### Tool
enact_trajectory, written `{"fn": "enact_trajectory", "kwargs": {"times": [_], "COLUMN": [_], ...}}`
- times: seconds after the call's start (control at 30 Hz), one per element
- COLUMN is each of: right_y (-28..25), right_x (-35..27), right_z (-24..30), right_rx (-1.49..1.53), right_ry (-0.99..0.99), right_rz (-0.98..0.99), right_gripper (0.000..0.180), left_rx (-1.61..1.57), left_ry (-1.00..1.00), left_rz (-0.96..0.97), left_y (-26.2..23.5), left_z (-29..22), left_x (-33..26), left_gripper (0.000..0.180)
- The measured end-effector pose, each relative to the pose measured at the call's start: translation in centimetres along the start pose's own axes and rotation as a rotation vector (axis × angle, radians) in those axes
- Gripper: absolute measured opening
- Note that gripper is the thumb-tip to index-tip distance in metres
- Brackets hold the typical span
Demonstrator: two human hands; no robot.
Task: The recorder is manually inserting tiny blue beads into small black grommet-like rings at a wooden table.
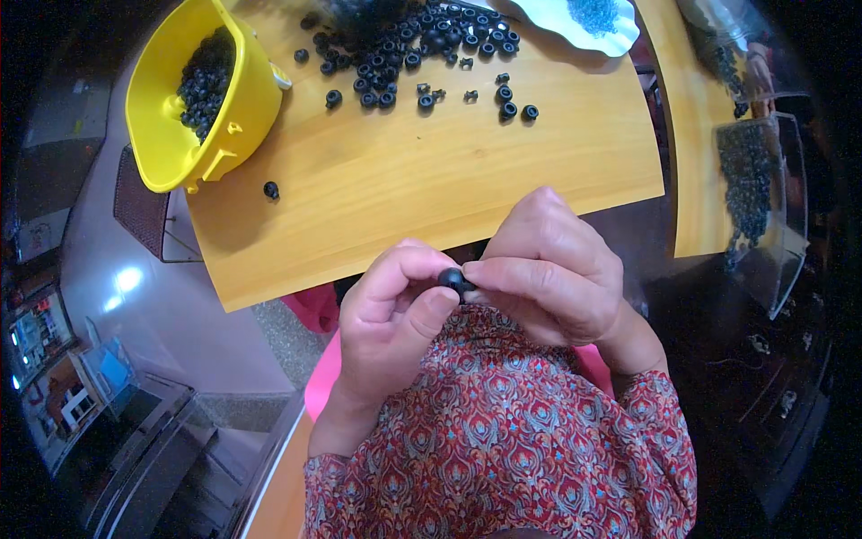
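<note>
Between my two hands, just off the near edge of the table, is a small round black plastic part (452, 281). My left hand (392, 310) pinches it from the left with thumb and forefinger. From the right, the thumb and fingers of my right hand (552, 274) close on its other side; whether they grip a second small piece there is hidden. Farther off on the wooden table (431, 189) lies a heap of similar black round parts with hollow centres (386, 67). Several smaller black pieces (470, 95) are scattered at its near side.
A yellow plastic tub (247, 135) holding black parts stands at the table's left, with a lone black part (271, 189) near it. At the far right is a white scalloped dish (575, 36) with small blue pieces. Beyond a gap, another wooden surface (696, 180) carries a clear container (781, 216).
</note>
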State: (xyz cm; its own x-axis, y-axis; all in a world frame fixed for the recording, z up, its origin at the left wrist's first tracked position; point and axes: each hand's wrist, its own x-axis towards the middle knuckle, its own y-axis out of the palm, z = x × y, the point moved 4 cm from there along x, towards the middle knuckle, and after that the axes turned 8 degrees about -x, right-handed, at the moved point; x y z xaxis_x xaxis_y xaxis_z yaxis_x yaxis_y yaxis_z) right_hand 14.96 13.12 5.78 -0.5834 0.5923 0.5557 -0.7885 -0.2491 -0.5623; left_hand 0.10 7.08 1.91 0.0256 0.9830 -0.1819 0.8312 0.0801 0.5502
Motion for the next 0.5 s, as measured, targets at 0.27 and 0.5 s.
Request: {"fn": "enact_trajectory", "kwargs": {"times": [0.27, 0.5], "right_y": [0.5, 0.2], "right_x": [-0.3, 0.6], "right_z": [0.4, 0.1], "right_rx": [0.045, -0.072], "right_ry": [0.090, -0.005], "right_rz": [-0.011, 0.020], "right_gripper": [0.020, 0.024], "left_rx": [0.263, -0.047], "left_ry": [0.206, 0.019], "left_rz": [0.126, 0.014], "left_y": [0.0, -0.3], "left_z": [-0.9, 0.3], "left_x": [0.2, -0.1], "left_gripper": [0.016, 0.027]}}
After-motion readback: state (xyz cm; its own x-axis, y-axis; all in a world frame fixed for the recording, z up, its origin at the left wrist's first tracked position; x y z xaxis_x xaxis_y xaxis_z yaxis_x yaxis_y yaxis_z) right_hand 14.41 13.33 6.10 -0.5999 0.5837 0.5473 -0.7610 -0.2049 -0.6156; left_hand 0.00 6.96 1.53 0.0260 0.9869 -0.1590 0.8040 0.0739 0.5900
